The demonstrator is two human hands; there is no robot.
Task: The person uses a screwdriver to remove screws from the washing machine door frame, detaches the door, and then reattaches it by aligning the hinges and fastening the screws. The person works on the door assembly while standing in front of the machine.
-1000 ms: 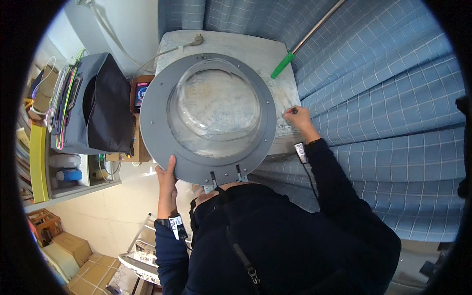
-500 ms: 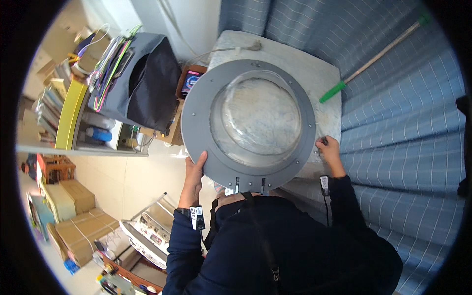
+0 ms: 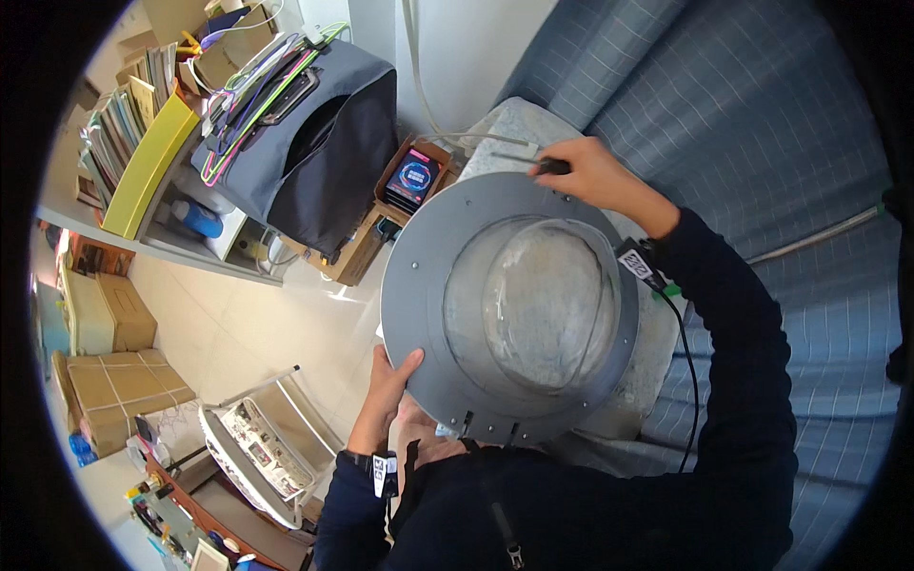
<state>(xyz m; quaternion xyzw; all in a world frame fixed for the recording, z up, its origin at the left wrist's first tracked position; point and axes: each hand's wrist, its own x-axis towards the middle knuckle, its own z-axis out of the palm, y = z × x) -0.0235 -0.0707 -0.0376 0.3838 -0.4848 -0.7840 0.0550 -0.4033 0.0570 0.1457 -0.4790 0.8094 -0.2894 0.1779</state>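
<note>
A round grey washing machine door [image 3: 416, 309] with a clear bulging glass bowl [image 3: 547, 305] rests tilted against me, its near edge at my lap. Small screws dot its ring, and two slots show at the near edge. My left hand [image 3: 386, 385] grips the lower left rim, thumb on top, fingers hidden beneath. At the far rim, my right hand [image 3: 602, 176] holds a screwdriver [image 3: 554, 166] by its black handle; the thin shaft points left, above the ring.
A pale stone-topped surface [image 3: 533, 124] lies under the door. A dark fabric bag [image 3: 333, 162] and a small cardboard box [image 3: 441, 155] stand at the far left. Blue checked curtains [image 3: 724, 114] hang on the right. A folding chair [image 3: 262, 447] is at the lower left.
My right hand has swung from beside the door's right edge up to its far rim with the screwdriver. My left hand keeps its hold. The view has turned and shifted.
</note>
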